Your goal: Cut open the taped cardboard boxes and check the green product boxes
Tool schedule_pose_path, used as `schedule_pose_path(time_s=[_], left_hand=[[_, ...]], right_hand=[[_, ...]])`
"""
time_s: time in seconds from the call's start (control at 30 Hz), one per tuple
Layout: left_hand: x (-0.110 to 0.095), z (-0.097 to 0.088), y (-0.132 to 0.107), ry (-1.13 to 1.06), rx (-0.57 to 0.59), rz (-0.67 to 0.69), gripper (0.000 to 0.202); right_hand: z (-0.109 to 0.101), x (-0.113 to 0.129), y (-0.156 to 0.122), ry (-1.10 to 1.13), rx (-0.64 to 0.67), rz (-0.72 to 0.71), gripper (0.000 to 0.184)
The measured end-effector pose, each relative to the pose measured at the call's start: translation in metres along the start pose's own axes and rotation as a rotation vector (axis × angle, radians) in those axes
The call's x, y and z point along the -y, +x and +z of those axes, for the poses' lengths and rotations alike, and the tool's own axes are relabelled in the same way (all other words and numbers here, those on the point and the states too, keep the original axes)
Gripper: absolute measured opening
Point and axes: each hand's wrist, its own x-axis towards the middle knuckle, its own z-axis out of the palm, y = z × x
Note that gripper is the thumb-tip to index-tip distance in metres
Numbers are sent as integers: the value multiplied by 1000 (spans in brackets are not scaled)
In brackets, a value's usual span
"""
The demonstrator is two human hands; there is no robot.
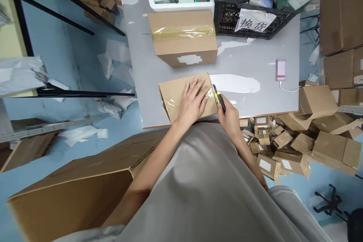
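A small brown cardboard box (172, 96) lies at the near edge of the grey table, with clear tape on its top. My left hand (193, 98) rests flat on it, fingers stretched forward. In my right hand (229, 115) is a black and yellow box cutter (218, 97), its tip at the right edge of the box. Whether the blade touches the tape I cannot tell. Behind it stands a larger taped cardboard box (184, 47) with a torn white label on its front.
A white bin (181, 6) and a black crate (227, 22) of green-and-white boxes stand at the table's back. A phone-like device (281, 70) with a cable lies right. A big open carton (85, 181) stands at my left; discarded boxes (283, 140) pile up on the right.
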Motion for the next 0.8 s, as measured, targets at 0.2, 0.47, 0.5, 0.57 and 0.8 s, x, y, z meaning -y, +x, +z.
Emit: schedule_pose_path(time_s=[0.2, 0.47, 0.5, 0.57, 0.8], left_hand=[[4, -1, -1, 35, -9, -4, 44], [4, 0, -1, 22, -2, 5, 45], [4, 0, -2, 18, -4, 5, 45], [5, 0, -2, 9, -6, 4, 45], [5, 1, -3, -21, -18, 10, 44]], right_hand=[[-1, 4, -1, -92, 72, 42, 58], [-6, 18, -9, -178, 101, 74, 58], [-6, 20, -9, -193, 106, 89, 58], [-5, 25, -10, -219, 118, 118, 58], [-4, 37, -14, -279, 118, 190, 59]])
